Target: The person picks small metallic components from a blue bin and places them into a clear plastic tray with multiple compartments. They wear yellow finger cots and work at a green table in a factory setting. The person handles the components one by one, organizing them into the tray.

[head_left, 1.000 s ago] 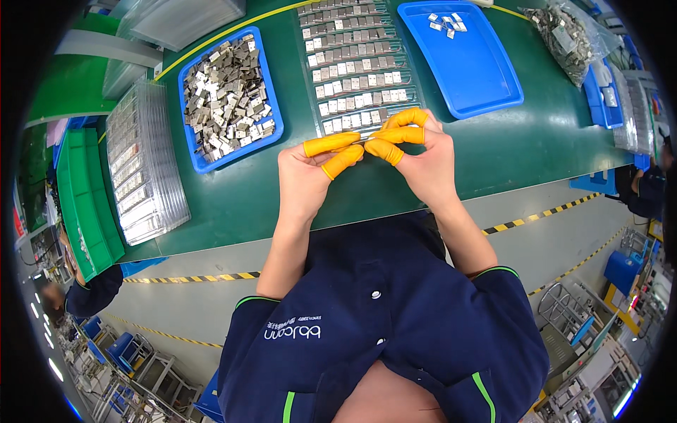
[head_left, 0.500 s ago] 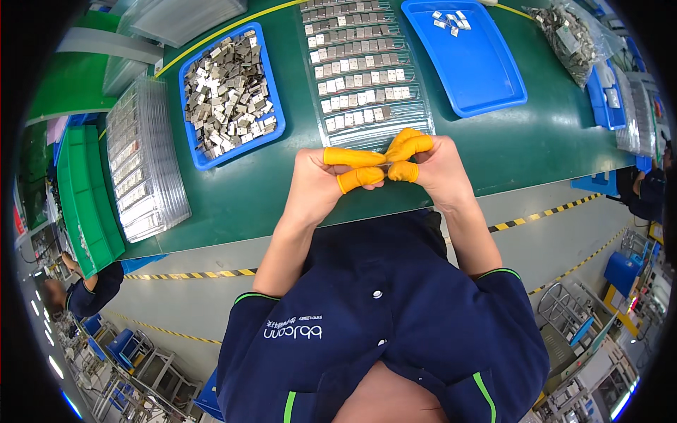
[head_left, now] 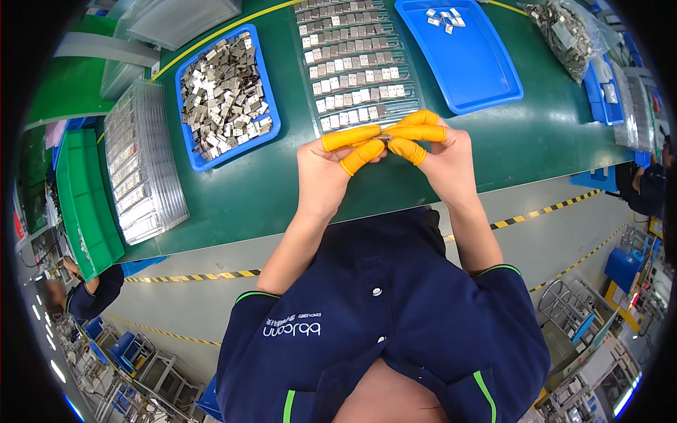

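Observation:
Both of my hands meet in front of me over the near side of the green bench, with yellow cots on the thumbs and fingers. Between their tips is a small silver metal connector piece [head_left: 385, 137], mostly covered. My left hand [head_left: 323, 175] is closed, pinching it from the left. From the other side my right hand [head_left: 448, 161] pinches at it too, thumb below and fingers above. Just beyond the fingertips lies a clear plastic tray [head_left: 403, 108] with rows of similar silver pieces; my fingers overlap its near edge in the picture.
A blue tray [head_left: 236, 152] heaped with silver pieces is at left, beside stacked clear trays [head_left: 169, 169] and a green bin [head_left: 88, 190]. At right a blue tray [head_left: 469, 67] holds several pieces. A bag of parts [head_left: 564, 35] sits far right. Other people work at both sides.
Both hands have moved a little away from my body, closer to the clear tray, still pinched together. The right fingers lie flatter. The whole view has shifted slightly.

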The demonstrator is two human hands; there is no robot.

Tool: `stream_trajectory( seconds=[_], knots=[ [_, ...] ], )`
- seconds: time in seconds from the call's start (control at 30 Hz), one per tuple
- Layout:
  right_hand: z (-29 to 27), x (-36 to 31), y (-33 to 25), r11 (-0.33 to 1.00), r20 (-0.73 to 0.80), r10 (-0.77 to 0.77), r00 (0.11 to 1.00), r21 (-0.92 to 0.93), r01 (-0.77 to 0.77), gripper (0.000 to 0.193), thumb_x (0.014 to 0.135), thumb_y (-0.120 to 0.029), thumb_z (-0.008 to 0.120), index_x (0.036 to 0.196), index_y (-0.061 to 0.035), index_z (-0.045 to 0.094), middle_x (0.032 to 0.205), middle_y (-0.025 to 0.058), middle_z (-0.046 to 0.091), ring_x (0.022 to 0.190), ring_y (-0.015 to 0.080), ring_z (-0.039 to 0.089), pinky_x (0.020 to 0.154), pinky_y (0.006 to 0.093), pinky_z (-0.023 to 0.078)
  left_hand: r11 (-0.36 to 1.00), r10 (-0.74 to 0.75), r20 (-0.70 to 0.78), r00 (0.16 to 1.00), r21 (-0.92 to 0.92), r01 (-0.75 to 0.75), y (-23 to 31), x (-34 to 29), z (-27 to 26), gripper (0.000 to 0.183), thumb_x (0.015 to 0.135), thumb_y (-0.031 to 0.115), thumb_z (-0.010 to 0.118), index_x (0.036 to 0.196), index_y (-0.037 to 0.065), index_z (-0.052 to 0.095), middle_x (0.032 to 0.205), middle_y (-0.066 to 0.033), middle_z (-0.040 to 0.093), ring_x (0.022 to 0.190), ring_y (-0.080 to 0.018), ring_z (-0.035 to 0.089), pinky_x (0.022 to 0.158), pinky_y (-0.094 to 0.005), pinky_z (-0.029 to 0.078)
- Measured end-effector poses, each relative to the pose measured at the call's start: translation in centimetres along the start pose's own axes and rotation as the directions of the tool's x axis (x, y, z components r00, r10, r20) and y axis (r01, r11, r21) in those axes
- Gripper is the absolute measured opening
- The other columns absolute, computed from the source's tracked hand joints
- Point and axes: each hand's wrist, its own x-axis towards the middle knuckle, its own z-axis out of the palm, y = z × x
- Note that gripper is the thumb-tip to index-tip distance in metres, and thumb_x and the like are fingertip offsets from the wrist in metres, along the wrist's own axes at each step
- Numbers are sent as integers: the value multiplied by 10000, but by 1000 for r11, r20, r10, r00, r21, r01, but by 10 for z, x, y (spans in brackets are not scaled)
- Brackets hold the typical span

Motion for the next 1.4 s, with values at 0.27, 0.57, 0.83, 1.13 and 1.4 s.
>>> stream_trajectory(
  seconds=[0.27,0.57,0.83,1.13,1.4],
  knots=[
    [-13,20,31,425,83,-580,810,-817,388,197,610,-87,725,806,-98,709,826,8,610,841,215,549,766,345,401,12,418,391,820,900,-435,-11,2,1,552,741,193,698,1240,56,505,1288,-108,493,1258,-296,394,1034,-460,291],
    [-13,22,45,447,125,-476,870,-818,362,176,627,-92,716,802,-79,705,861,16,630,897,206,545,797,343,395,-56,286,426,859,902,-428,-32,3,-8,608,749,277,675,1262,29,464,1320,-115,455,1310,-280,313,1071,-461,228],
    [-41,54,20,676,-39,-426,904,-677,290,185,726,-115,691,906,-71,683,933,68,651,901,255,582,813,342,432,1,357,384,851,911,-412,-12,2,-13,550,755,227,680,1247,67,492,1348,-129,417,1310,-326,298,1065,-474,225],
    [-112,143,56,483,-30,-271,962,-869,108,242,763,-140,660,971,-18,653,1003,162,617,862,312,607,771,372,481,25,715,29,698,997,-67,20,15,-91,305,771,139,662,1067,81,618,1054,-106,572,1045,-309,480,929,-423,347],
    [-102,135,46,321,-29,-326,945,-944,82,180,766,-105,643,923,-18,651,922,160,632,774,319,618,695,388,495,-237,595,82,800,968,77,57,37,-126,264,680,219,744,863,36,687,842,-106,610,889,-255,518,839,-379,340]
  ],
)
